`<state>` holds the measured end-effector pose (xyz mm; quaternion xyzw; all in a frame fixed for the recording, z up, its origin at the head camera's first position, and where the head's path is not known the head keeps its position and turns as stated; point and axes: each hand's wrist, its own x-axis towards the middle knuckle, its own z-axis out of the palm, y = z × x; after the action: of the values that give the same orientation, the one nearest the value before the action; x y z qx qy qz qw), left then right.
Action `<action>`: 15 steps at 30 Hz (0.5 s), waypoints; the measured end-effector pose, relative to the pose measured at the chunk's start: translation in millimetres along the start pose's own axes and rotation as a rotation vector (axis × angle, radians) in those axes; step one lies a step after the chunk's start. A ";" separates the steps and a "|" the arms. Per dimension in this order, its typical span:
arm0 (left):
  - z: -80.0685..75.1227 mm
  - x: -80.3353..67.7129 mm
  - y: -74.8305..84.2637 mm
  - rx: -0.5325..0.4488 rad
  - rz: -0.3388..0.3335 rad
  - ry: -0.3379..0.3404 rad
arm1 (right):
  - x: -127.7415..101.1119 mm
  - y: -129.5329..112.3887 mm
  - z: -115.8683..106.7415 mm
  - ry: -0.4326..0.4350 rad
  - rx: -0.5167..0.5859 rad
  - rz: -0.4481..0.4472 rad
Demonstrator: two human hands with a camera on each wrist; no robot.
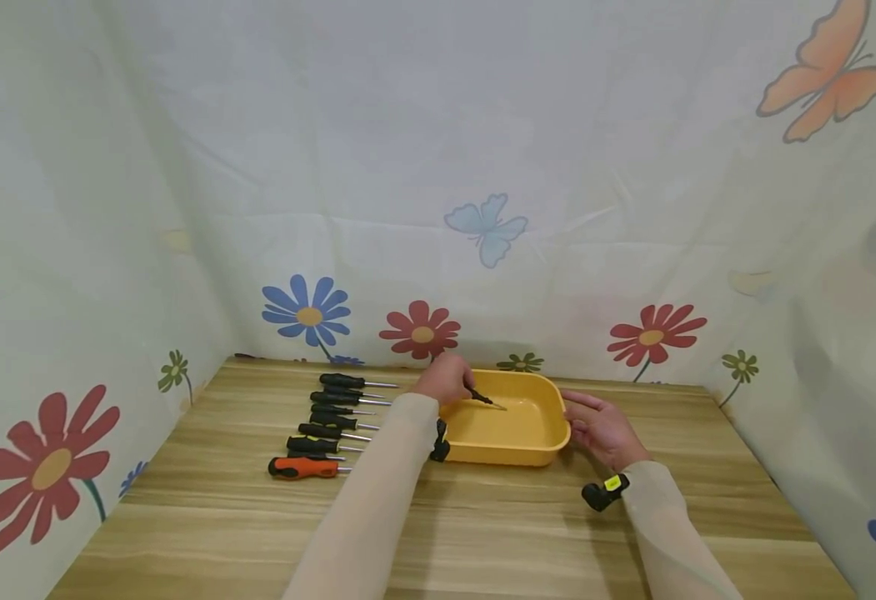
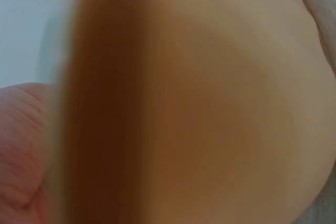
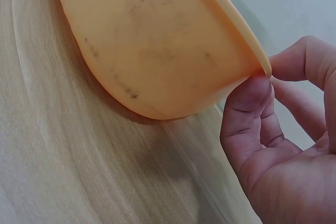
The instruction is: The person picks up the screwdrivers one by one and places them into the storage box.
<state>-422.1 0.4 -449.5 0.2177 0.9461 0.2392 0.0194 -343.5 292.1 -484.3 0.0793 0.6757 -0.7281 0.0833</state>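
Observation:
In the head view my left hand (image 1: 445,379) holds a small screwdriver (image 1: 483,397) by its dark handle, its pale tip pointing down and right over the inside of the yellow tray (image 1: 513,457). The left wrist view is mostly filled by a blurred yellow-brown surface, with part of the left hand (image 2: 21,150) at its left edge; the screwdriver is hidden there. My right hand (image 1: 606,429) is at the tray's right end. In the right wrist view its thumb and index finger pinch the tray's rim (image 3: 247,30).
Left of the tray, several screwdrivers lie in a column, tips pointing right, most with black handles (image 1: 330,422). The nearest has an orange and black handle (image 1: 304,467). Behind the wooden table (image 1: 513,533) hangs a white curtain (image 1: 377,167) with flowers and butterflies.

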 end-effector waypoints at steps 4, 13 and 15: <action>3.2 3.7 -1.7 0.073 0.040 -0.026 | -0.3 -0.6 0.5 -0.006 0.007 0.001; 13.3 9.9 -6.1 0.182 0.136 -0.026 | 1.7 0.7 -3.6 -0.015 0.005 0.002; 14.3 10.6 -6.0 0.215 0.140 -0.021 | 1.8 0.6 -3.5 -0.011 -0.001 0.004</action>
<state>-432.1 6.5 -464.2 0.2865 0.9485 0.1349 -0.0110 -345.1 295.5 -485.5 0.0768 0.6755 -0.7281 0.0883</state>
